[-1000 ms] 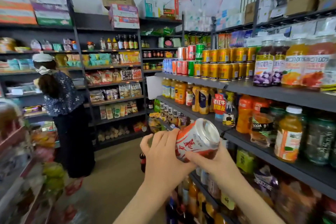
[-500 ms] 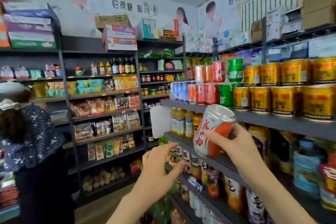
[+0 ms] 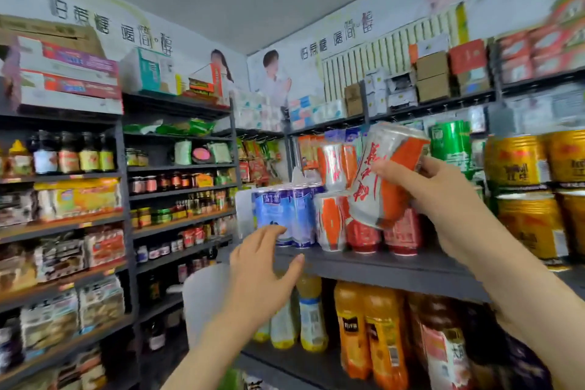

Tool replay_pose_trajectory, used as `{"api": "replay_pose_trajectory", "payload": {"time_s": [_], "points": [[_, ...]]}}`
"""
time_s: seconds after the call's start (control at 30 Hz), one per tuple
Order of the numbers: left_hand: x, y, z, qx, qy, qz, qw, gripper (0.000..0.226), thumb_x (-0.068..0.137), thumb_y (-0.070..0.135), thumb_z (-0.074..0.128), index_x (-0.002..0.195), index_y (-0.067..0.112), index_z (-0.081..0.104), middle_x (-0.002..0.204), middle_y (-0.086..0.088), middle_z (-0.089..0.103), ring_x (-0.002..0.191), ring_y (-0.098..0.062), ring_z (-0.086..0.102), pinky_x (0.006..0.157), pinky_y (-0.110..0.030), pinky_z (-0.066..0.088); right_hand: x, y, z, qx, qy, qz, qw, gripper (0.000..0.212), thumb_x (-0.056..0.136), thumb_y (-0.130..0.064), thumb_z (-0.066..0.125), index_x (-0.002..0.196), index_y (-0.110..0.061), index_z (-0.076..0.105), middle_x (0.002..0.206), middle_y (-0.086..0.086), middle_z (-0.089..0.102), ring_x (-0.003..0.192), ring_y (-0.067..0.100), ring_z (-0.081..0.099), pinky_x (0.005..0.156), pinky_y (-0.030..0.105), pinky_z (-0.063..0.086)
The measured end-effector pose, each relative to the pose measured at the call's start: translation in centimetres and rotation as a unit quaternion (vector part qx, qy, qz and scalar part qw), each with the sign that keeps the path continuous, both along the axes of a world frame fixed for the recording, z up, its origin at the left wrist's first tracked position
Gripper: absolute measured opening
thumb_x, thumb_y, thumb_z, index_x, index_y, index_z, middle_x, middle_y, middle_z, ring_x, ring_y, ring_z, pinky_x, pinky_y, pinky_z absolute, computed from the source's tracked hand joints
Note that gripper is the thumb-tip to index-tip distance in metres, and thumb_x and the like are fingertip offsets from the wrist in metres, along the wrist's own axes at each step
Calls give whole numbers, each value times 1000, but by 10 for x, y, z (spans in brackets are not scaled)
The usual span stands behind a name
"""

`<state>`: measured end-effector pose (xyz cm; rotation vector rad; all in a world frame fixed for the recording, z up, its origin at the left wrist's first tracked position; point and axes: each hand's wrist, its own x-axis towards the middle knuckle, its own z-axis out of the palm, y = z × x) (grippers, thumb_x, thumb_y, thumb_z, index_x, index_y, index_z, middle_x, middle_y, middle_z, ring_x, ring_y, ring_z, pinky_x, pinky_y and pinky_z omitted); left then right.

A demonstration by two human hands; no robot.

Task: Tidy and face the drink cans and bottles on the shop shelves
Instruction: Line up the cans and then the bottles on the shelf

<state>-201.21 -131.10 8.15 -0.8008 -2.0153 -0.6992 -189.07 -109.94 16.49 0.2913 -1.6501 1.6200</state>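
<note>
Head cam view, only one angle so here goes: right hand (image 3: 443, 196) is gripping a silver-and-orange can (image 3: 384, 174) w/ red lettering, fingers wrapped round its right side, thumb across the front. Can is tilting, top leaning up-right, and it's hanging in the air in front of the drinks shelf (image 3: 395, 269), not touching the ledge. It's sitting just above/in front of a row of red cans (image 3: 402, 234) and right beside a matching orange-silver can (image 3: 329, 225) standing on the shelf, w/ another one (image 3: 335, 165) stacked on top of that. Left hand (image 3: 262, 275) is spreading open, fingers loosely apart, holding nothing, hovering near the shelf edge just below the blue cans (image 3: 285, 215) at the left end of the row; can't tell if fingertips are actually touching the ledge. Green can (image 3: 449, 142) is standing behind the held one on the upper tier, and gold cans (image 3: 531, 193) are stacking two high further right. Shelf below is showing orange juice bottles (image 3: 370, 336) and a couple of yellow-bottomed bottles (image 3: 304, 320), all upright. Frame's a bit blurry so label text isn't readable.
</note>
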Motion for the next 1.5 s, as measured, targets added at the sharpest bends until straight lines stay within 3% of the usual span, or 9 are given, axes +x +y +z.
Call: {"api": "replay_pose_trajectory", "payload": {"time_s": [0.07,0.17,0.37,0.57,0.73,0.9,1.0,1.17,1.5], "points": [[-50,6,17,9,40,-23,999,57,80,60,45,121,22,56,119,9,56,113,-17,53,94,-45,41,-39,-9,22,13,-2,-49,999,50,54,-42,80,96,-16,69,89,-2,75,83,14,71,75,30,55],[-101,18,46,-7,35,-46,998,70,77,68,38,129,22,50,128,8,51,122,-13,43,101,-36,27,-91,-19,49,41,-25,-104,993,36,71,-38,77,99,-18,67,91,-2,74,82,12,71,71,25,53],[-166,34,73,-91,61,-60,992,79,77,75,28,139,26,35,141,9,38,131,-8,25,106,-28,3,-171,-29,57,115,-92,-215,965,35,64,-48,79,87,-25,65,91,-4,72,85,13,68,84,36,55],[-187,53,78,-133,55,-115,983,82,72,78,17,137,32,37,137,12,44,129,-7,34,112,-37,4,-191,-28,56,158,-123,-259,945,22,73,-41,77,76,-27,60,84,-6,69,76,5,64,72,23,53],[-191,66,77,-111,51,-157,980,72,75,77,19,124,33,49,121,13,52,120,-8,41,105,-30,11,-204,-24,57,162,-141,-273,938,31,73,-42,76,88,-17,66,87,1,71,79,12,67,74,28,56],[-194,69,76,-103,56,-155,981,64,77,73,24,114,30,54,109,11,52,110,-10,44,96,-28,19,-211,-23,57,191,-160,-291,924,25,76,-44,74,77,-26,56,80,-3,66,72,8,62,62,19,49],[-193,69,75,-106,61,-149,981,62,81,70,28,118,29,53,115,10,53,113,-12,44,97,-28,19,-213,-20,55,195,-168,-292,921,29,74,-45,74,86,-25,58,87,-1,67,76,8,63,65,20,51],[-190,68,74,-105,55,-144,982,63,83,65,33,130,25,45,125,7,51,118,-14,42,101,-30,20,-217,-16,48,206,-193,-310,908,68,62,-52,79,113,-15,55,100,1,65,86,13,63,69,27,53],[-189,66,72,-71,41,-185,979,49,90,54,44,128,23,48,126,6,50,119,-13,40,103,-27,16,-202,-32,35,241,-157,-324,901,82,77,-28,76,137,-8,24,105,-1,50,90,14,53,72,21,42]]}}
